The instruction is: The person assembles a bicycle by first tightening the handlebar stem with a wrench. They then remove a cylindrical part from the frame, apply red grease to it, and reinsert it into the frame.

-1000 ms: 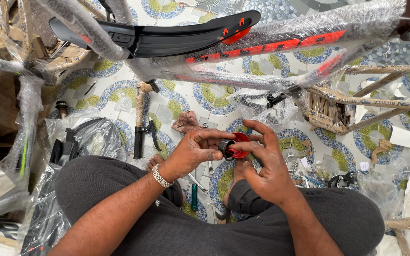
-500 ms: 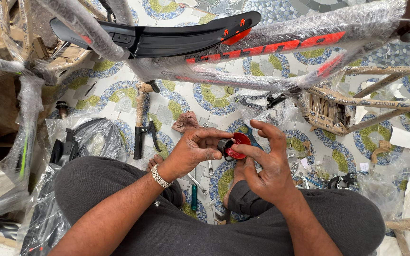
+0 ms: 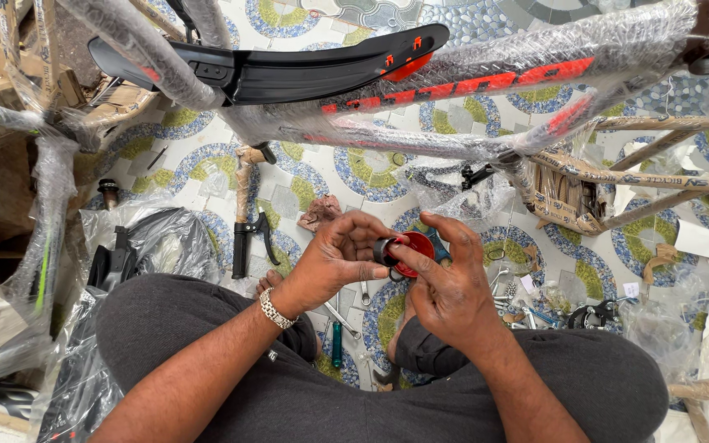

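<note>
A round red reflector (image 3: 414, 251) with a small black bracket on its left side is held between both hands above my lap. My left hand (image 3: 340, 256) pinches the black bracket with thumb and fingers; a metal watch band circles that wrist. My right hand (image 3: 451, 283) grips the red disc from the right and below, index finger stretched over its top. I sit cross-legged in dark grey trousers on a patterned tile floor.
A bubble-wrapped bicycle frame (image 3: 486, 90) with red markings and a black mudguard (image 3: 289, 70) hangs across the top. A wrapped handlebar with brake lever (image 3: 248, 226) lies on the left. A green-handled screwdriver (image 3: 336, 343), small spanners and plastic wrapping litter the floor. Paper-wrapped tubes (image 3: 642, 164) lie on the right.
The fingers of both hands have shifted slightly around the reflector, with the right index finger reaching further over it. Hands stay in the same place.
</note>
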